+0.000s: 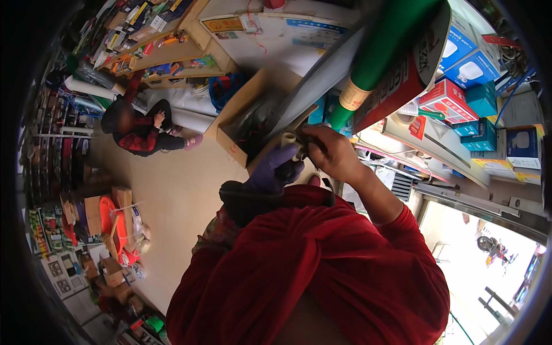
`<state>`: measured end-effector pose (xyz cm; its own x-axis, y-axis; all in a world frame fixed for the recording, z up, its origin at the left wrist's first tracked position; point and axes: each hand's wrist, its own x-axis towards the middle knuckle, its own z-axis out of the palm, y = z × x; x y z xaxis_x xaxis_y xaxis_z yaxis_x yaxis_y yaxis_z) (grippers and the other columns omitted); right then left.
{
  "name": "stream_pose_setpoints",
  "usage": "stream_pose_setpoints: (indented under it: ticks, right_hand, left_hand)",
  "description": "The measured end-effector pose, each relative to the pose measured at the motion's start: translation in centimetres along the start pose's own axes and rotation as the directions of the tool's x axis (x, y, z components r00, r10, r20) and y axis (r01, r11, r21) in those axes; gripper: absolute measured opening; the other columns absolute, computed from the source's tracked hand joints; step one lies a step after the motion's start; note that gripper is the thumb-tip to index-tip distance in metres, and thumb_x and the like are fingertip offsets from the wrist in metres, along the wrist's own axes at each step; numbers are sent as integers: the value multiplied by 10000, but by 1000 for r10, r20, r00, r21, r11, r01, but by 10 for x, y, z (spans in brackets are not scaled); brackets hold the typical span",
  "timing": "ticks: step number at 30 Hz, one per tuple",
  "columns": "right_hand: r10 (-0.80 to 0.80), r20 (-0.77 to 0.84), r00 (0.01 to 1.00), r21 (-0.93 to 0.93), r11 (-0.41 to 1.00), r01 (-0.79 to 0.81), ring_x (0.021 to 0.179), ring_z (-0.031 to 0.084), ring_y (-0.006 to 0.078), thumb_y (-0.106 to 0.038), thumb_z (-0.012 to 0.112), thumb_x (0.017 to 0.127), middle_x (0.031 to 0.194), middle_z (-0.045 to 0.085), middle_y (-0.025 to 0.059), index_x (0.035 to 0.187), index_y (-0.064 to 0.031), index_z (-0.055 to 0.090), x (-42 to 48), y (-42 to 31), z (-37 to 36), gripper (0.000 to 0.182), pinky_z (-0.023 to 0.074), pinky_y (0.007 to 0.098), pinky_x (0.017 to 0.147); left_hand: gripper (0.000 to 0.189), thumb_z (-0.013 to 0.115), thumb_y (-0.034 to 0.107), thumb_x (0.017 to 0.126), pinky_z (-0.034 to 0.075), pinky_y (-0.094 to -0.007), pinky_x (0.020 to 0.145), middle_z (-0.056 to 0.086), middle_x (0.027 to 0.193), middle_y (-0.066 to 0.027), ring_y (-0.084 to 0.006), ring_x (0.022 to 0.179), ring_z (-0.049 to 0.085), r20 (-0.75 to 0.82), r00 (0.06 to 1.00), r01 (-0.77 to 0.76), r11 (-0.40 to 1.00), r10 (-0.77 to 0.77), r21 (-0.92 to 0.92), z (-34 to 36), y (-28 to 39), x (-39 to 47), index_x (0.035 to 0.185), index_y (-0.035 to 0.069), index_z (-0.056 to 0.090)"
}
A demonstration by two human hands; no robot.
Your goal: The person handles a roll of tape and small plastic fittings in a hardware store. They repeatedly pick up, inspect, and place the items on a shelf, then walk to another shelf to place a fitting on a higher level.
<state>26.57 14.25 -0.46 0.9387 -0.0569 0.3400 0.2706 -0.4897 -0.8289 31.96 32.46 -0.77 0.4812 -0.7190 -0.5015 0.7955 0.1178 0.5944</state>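
My left hand, in a purple glove, is closed around a small cluster of parts. Two pale, tube-like ends show at its fingers, and a dark rounded part shows lower in the grip. What these parts are exactly is too small to tell. Bare, my right hand meets the cluster from the right, fingertips pinched on a dark, thin, stringy piece. Both hands are in front of my red top, above the near edge of an open cardboard box with black plastic inside.
Close on the right, a green roll with a paper band slants beside a grey sheet or roll. Boxed bulbs stand on a counter. A person sits at left. Goods and cartons line the floor's lower-left edge.
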Motion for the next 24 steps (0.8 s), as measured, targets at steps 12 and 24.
stream_pose_setpoints:
  ticks: [12, 24]
  right_hand:
    - [55, -156, 986, 31, 998, -51, 768, 615, 319, -79, 588, 825, 906, 610, 194, 1096, 6, 589, 7, -8, 4, 284, 500, 350, 679]
    - [-31, -15, 999, -2, 1000, 31, 794, 602, 347, -198, 649, 833, 873, 593, 171, 1170, -22, 555, 8, -3, 14, 392, 505, 385, 696]
  left_hand:
    - [253, 573, 334, 887, 407, -213, 590, 543, 800, 6, -83, 643, 503, 95, 995, 29, 990, -16, -140, -18, -3, 2, 1053, 147, 531]
    - [329, 551, 74, 873, 355, -194, 562, 506, 856, 3, -48, 649, 427, 137, 942, -334, 804, 307, 492, -15, -7, 0, 1191, 89, 467]
